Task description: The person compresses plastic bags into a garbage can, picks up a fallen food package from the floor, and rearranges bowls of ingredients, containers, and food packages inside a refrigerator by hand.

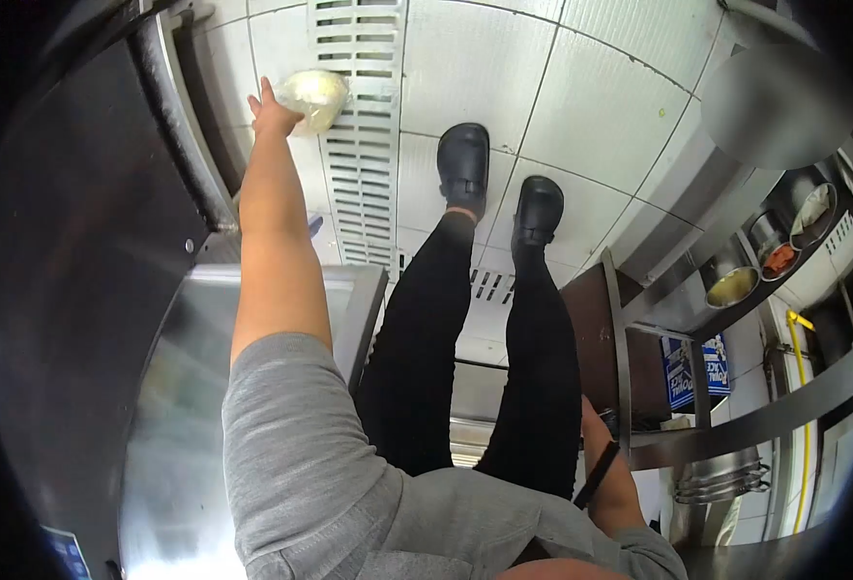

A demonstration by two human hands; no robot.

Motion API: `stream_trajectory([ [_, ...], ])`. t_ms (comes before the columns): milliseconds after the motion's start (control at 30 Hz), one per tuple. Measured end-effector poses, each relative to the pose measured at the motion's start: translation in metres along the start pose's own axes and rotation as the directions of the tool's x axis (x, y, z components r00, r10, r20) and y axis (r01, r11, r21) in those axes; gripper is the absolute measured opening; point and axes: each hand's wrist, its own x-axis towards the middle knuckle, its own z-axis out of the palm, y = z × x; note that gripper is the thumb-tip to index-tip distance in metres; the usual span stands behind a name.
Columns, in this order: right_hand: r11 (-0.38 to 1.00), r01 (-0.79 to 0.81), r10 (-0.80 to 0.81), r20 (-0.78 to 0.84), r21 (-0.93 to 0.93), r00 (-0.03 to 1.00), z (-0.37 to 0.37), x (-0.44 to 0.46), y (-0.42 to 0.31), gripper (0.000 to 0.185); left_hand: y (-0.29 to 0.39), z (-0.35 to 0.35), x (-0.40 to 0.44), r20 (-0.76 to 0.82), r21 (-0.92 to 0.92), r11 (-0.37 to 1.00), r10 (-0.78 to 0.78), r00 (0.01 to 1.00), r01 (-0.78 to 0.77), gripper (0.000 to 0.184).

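Observation:
My left arm reaches far out over the floor. At its end, my left hand [277,115] has its fingers spread apart. Right beside the thumb is a clear plastic bag [316,100] with something pale yellowish-white inside. Whether thumb and bag touch, I cannot tell. Down by my right thigh is my right hand [591,421], mostly hidden behind the leg, so its fingers do not show. A dark flat strip [598,474] crosses that forearm; its kind is unclear.
A slotted metal drain grate [363,145] runs through the white floor tiles [475,68]. To the left stand a dark panel [69,242] and a steel surface [194,387]. On the right, a metal frame [765,416], food containers [733,287], a blue box [680,371] and stacked pans [721,476].

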Motion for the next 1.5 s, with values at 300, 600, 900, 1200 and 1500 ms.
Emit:
stream_trajectory([
  [300,0.893,0.412,-0.397,-0.113,0.181,0.911,0.002,-0.011,-0.011,0.034,0.046,0.003,-0.070,0.289,0.097,0.993,-0.090,0.953,0.064,0.037],
  [600,0.461,0.872,-0.848,-0.208,0.164,0.487,0.029,-0.146,-0.032,0.029,0.146,-0.154,-0.313,0.480,-0.050,0.958,0.270,0.835,-0.281,0.052],
  [900,0.189,0.982,-0.982,-0.008,0.015,0.189,0.093,-0.322,-0.024,0.028,0.101,-0.273,-0.583,0.302,-0.310,0.908,0.376,0.876,-0.283,0.045],
  [1200,-0.034,0.746,-0.895,0.353,-0.665,0.273,0.159,-0.318,0.034,0.029,-0.103,-0.283,-0.717,0.288,-0.411,0.845,0.476,0.831,-0.341,0.054],
  [1500,-0.392,0.460,-0.606,0.599,-0.797,0.523,0.379,-0.272,0.180,0.053,-0.380,-0.263,-0.874,-0.095,-0.822,0.569,-0.142,0.985,0.003,0.039],
])
